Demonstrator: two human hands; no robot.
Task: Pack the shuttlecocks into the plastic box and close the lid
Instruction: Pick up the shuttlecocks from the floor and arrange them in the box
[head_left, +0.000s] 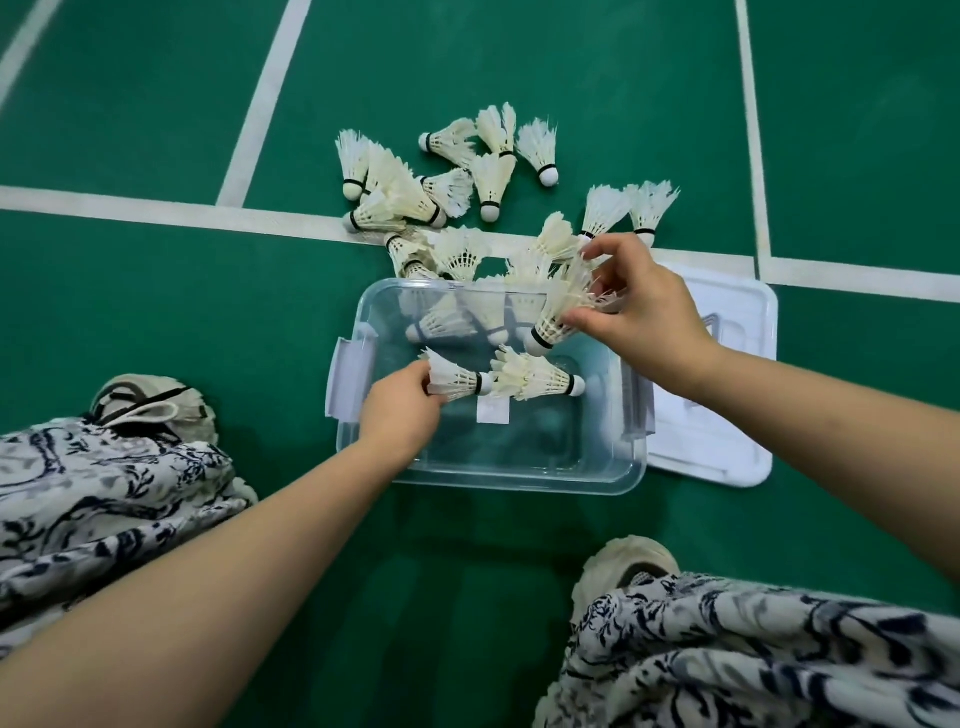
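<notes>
Clear plastic box (613, 475) sits on the green court floor (156, 312), open, with its lid (727, 457) lying flat on the floor just beside its right wall. Only a few shuttlecocks lie in the box; most remain in a loose pile (415, 202) on the floor beyond the far rim, some touching that rim

Risks, as judged from this layout:
- Feather skirts are fragile. Both grips are on the feathers, not the cork, so a tight pinch or a push against a neighbour could bend or split the vanes
- Shuttlecocks dropped in crosswise, not nested cork into skirt, could stack above the rim, and the lid would then not seat or would crush the top layer
- The box looks light; an arm pressing on the near wall may tip or slide it
- The side latch (350, 376) stands flipped outward; if left under the lid edge it may block closing

Left hand (400, 410) reaches inside the box, fingers closed on the skirt of one shuttlecock (457, 382) lying sideways, its cork pointing right and touching the feathers of a second one (535, 379) resting free on the bottom. Right hand (644, 317) is above the far right corner, thumb and fingertips pinching the feather tips of a third shuttlecock (553, 322), cork angled down into the box, not yet released
</notes>
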